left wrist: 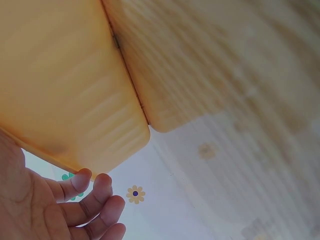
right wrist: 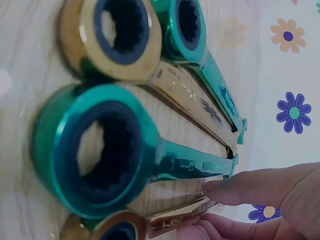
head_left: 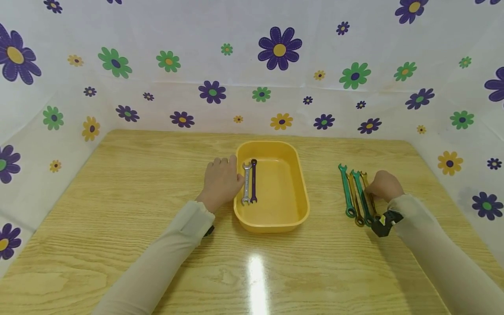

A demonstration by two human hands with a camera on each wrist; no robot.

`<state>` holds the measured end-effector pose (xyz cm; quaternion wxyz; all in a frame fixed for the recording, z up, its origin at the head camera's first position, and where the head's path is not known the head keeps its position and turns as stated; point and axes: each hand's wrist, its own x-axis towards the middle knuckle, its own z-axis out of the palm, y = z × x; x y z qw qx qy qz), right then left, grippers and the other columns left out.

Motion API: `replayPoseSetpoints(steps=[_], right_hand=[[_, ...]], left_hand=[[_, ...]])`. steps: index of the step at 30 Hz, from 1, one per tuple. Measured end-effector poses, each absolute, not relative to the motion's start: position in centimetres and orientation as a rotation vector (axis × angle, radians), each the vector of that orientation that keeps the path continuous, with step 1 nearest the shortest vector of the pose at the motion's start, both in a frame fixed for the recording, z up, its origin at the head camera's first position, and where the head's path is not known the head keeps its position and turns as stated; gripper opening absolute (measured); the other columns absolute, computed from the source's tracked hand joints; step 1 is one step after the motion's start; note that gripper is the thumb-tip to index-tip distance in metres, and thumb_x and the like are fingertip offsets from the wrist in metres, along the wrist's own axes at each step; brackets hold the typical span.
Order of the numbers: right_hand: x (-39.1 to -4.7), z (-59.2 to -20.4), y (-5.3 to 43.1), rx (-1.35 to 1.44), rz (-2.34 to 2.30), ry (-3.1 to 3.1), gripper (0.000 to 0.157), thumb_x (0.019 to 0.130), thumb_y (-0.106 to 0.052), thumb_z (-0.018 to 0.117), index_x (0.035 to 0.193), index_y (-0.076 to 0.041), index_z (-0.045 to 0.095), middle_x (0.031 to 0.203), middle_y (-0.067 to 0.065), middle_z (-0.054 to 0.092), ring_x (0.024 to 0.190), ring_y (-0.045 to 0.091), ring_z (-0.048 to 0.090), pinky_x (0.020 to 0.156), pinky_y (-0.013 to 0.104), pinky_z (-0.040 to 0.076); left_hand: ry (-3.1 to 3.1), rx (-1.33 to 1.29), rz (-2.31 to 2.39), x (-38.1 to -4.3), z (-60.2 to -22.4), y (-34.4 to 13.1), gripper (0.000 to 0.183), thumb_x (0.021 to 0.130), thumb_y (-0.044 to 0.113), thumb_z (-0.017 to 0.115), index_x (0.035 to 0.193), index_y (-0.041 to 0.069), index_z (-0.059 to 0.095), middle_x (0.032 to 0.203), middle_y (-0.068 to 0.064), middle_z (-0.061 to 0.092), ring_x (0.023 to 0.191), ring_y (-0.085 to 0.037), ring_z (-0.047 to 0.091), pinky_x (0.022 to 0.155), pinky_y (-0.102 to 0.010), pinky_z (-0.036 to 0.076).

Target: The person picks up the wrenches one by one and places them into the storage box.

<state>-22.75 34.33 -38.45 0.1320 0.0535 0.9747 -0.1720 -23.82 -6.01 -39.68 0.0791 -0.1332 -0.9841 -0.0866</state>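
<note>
My left hand (head_left: 222, 181) rests at the left rim of a yellow plastic bin (head_left: 302, 192), thumb over the edge. Its fingers (left wrist: 102, 187) hang loosely bent outside the bin wall in the left wrist view. Inside the bin lie a silver open-ended wrench (head_left: 246, 183) and a dark purple combination wrench (head_left: 253, 181), side by side. To the right, my right hand (head_left: 385, 186) pinches the rightmost gold combination wrench (right wrist: 172, 220) between thumb and fingers. Beside it lie a green wrench (right wrist: 185, 165), another gold wrench (right wrist: 192, 102) and another green wrench (right wrist: 220, 85), ring ends toward me.
Everything stands on a wood-grain table (head_left: 157, 175). A white cloth with printed flowers (head_left: 244, 52) hangs behind and along both sides. A dark camera mount (head_left: 386, 223) sits under the right wrist, close to the wrenches' ring ends.
</note>
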Motion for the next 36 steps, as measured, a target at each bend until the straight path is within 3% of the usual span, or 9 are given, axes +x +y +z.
replayPoseSetpoints(steps=[26, 36], right_hand=[[-22.3, -38.4, 32.7, 0.095, -0.320, 2.950, 0.031, 0.075, 0.002, 0.046, 0.050, -0.013, 0.034, 0.049, 0.001, 0.041, 0.047, 0.016, 0.039, 0.045, 0.027, 0.034], [-22.5, -38.8, 32.8, 0.119, -0.311, 2.969, 0.028, 0.075, 0.003, 0.045, 0.050, -0.010, 0.040, 0.052, 0.006, 0.046, 0.048, 0.018, 0.041, 0.045, 0.028, 0.035]], left_hand=[[-2.974, -0.398, -0.223, -23.7, -39.5, -5.9, 0.022, 0.088, 0.023, 0.046, 0.098, 0.003, 0.047, 0.086, -0.015, 0.056, 0.083, -0.031, 0.053, 0.078, -0.043, 0.045], [-2.966, -0.402, -0.233, -23.6, -39.5, -5.9, 0.022, 0.087, 0.023, 0.046, 0.096, 0.003, 0.047, 0.083, -0.014, 0.055, 0.080, -0.030, 0.051, 0.076, -0.041, 0.045]])
